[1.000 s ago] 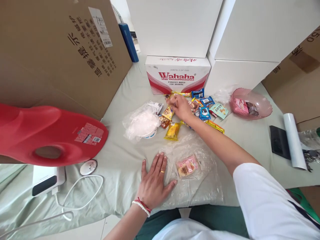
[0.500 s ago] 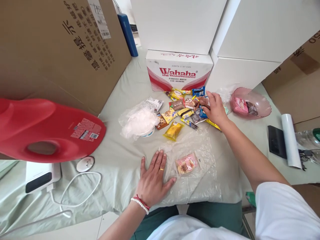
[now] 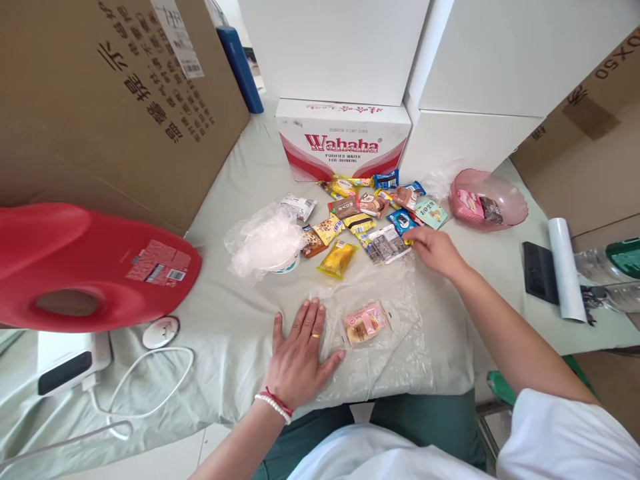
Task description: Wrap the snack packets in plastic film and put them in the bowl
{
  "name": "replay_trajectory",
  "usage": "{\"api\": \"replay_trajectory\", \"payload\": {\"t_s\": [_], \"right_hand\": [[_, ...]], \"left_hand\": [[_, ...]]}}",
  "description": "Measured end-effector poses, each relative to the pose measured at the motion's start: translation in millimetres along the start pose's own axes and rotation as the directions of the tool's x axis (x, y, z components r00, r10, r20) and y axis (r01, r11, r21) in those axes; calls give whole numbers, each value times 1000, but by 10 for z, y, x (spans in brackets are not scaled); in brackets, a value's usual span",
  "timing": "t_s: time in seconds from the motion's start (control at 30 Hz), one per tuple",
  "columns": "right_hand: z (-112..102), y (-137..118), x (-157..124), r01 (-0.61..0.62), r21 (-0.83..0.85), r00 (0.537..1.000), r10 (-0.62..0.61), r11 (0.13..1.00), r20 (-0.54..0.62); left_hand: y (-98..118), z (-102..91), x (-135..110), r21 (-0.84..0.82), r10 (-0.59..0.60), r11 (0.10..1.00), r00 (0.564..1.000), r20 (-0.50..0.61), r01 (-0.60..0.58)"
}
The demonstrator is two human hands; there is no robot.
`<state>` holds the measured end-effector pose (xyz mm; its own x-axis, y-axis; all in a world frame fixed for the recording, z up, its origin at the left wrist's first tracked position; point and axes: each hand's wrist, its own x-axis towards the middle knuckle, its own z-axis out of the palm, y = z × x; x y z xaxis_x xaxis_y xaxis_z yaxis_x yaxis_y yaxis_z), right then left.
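Note:
My left hand lies flat, fingers stretched out, at the left edge of a clear plastic bag. On that bag rests a pink-wrapped snack. At the right side of a pile of wrapped snacks, my right hand is closed, fingertips pinched on a yellow snack packet mostly hidden by the hand. Close to those fingers are a grey packet, a blue packet and a pale green packet. A yellow-wrapped cake lies at the pile's front.
A pink translucent bowl holding two snacks stands right of the pile. Left of it is a tub under crumpled plastic. A Wahaha carton stands behind. A red jug, power bank and white cable occupy the left.
My right hand has come down and nearer, from atop the pile to its right front edge, uncovering the pale green packet. My left hand stays flat. The view has shifted slightly right.

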<state>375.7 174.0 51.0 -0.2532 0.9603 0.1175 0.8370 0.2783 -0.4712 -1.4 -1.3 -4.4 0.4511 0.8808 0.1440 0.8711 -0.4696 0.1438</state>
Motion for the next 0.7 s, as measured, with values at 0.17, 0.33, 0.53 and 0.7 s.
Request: {"api": "replay_trajectory", "payload": {"t_s": [0.17, 0.33, 0.53, 0.7], "right_hand": [[-33, 47, 390, -416, -244, 907, 379, 876, -187], [86, 40, 383, -313, -375, 936, 351, 872, 35], [7, 242, 406, -417, -441, 906, 405, 795, -126], [-1, 104, 629, -451, -448, 888, 439, 772, -138]], "left_hand": [[1, -5, 2, 16, 14, 1000, 999, -35, -13], [-12, 5, 1, 22, 22, 1000, 999, -44, -21], [-9, 12, 7, 0, -8, 1000, 1000, -9, 8], [-13, 6, 12, -8, -5, 1000, 1000, 10, 5]]}}
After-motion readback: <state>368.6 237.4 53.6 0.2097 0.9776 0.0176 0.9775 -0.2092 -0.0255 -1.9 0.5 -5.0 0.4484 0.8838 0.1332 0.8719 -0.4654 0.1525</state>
